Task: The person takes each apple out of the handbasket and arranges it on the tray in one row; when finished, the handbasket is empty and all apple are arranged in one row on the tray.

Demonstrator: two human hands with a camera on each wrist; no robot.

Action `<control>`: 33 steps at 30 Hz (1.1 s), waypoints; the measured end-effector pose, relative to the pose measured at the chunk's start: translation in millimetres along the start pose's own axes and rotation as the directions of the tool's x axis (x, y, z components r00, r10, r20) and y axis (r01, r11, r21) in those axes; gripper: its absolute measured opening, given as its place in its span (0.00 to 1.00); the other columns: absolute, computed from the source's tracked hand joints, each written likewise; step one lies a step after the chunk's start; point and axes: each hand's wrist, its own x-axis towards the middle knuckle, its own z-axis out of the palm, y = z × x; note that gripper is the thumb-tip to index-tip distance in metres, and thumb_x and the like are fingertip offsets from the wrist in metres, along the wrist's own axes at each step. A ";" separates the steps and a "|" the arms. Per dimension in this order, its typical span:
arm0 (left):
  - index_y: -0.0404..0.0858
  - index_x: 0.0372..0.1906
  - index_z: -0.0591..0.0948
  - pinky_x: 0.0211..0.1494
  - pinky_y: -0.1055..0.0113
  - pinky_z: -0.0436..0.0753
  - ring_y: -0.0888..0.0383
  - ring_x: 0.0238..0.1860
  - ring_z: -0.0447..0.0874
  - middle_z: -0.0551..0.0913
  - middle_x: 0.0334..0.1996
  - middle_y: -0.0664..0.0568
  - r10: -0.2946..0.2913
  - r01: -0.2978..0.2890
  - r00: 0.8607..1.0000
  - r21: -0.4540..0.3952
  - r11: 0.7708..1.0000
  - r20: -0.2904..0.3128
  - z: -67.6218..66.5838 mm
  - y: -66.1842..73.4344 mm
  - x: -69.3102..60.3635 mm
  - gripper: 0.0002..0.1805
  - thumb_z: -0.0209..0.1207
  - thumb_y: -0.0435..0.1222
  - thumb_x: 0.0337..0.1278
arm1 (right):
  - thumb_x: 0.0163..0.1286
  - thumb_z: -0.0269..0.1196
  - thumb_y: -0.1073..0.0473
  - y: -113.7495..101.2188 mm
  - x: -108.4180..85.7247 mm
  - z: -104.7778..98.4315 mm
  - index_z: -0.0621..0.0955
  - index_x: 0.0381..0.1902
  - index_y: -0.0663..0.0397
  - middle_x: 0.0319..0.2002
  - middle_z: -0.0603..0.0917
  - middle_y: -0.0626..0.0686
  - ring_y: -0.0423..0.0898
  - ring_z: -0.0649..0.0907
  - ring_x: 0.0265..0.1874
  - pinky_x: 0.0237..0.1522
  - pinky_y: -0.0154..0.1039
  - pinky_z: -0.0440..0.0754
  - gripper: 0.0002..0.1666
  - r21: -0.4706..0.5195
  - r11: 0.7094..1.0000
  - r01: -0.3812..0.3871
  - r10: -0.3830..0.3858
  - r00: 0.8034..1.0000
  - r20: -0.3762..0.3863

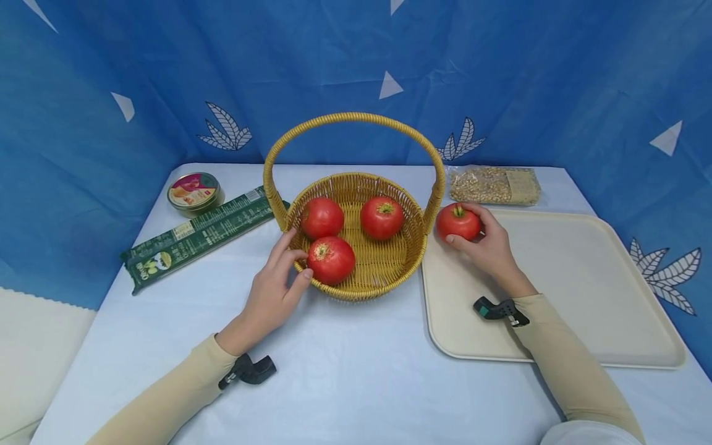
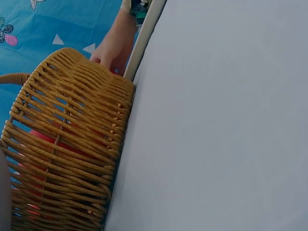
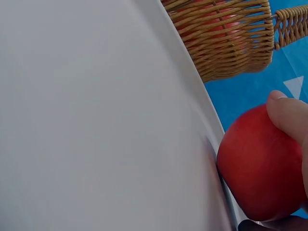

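Note:
A yellow woven basket (image 1: pixel 384 289) with a tall arched handle stands mid-table, three red pomegranates in it: one (image 1: pixel 322 217) at the back left, one (image 1: pixel 382 217) at the right and one (image 1: pixel 332 262) at the front. My left hand (image 1: pixel 272 290) touches the basket's left rim with relaxed fingertips, close to the front pomegranate. Over the tray's back left corner, my right hand (image 1: pixel 489 247) holds another red pomegranate (image 1: pixel 457 224) between thumb and fingers. That fruit (image 3: pixel 262 163) looks large and smooth in the right wrist view, against the tray's edge.
A beige tray (image 1: pixel 556 290) lies to the right of the basket. Behind it is a clear bag of pale grains (image 1: pixel 489 185). A long green packet (image 1: pixel 200 238) and a round tin (image 1: pixel 193 193) lie at the left. Blue cloth (image 1: pixel 334 68) hangs behind the table.

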 end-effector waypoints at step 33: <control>0.35 0.52 0.77 0.52 0.38 0.83 0.39 0.78 0.61 0.63 0.77 0.39 0.006 -0.006 1.000 -0.032 0.999 -0.005 1.5 -2.2 -0.1 0.15 0.59 0.40 0.68 | 0.65 0.72 0.58 0.9 -0.5 0.3 0.65 0.76 0.51 0.72 0.71 0.62 0.60 0.74 0.65 0.64 0.57 0.78 0.44 -0.028 0.997 -0.071 0.072 0.997 0.023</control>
